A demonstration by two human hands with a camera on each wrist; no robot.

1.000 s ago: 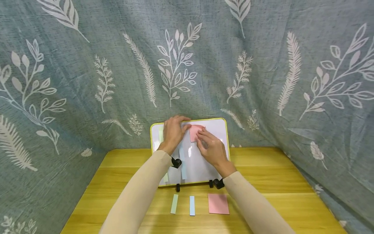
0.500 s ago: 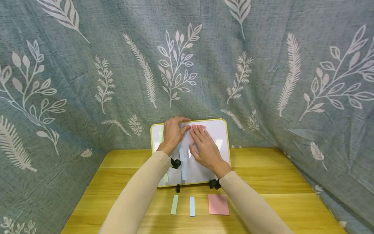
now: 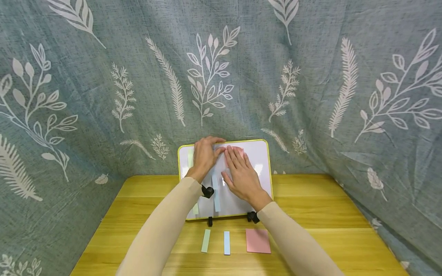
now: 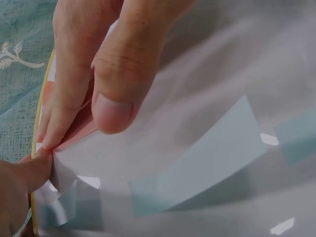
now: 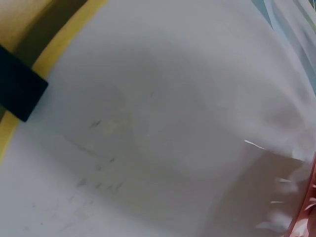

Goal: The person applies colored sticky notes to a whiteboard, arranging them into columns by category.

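A whiteboard (image 3: 259,157) with a yellow rim stands tilted on the table. My left hand (image 3: 205,155) grips its top edge, thumb in front, the other fingers partly out of sight. That thumb reaches the upper left corner of a pink sticky note (image 3: 237,148) on the board. With fingers straight, my right hand (image 3: 243,176) presses flat on this note and covers most of it. In the left wrist view, the right thumb (image 4: 116,106) hovers near the board, and a light blue strip (image 4: 202,158) partly lifts off the surface.
Pale green strips (image 3: 190,157) and light blue strips (image 3: 216,201) hang on the board's left half. Black stand feet (image 3: 210,221) support its lower edge. In front lie a green strip pad (image 3: 205,240), a blue strip pad (image 3: 226,243) and a pink sticky-note pad (image 3: 258,241).
My right hand has gone from pinching the pink note's right side to lying flat over it, slightly to the left. The left hand stays on the board's top edge.
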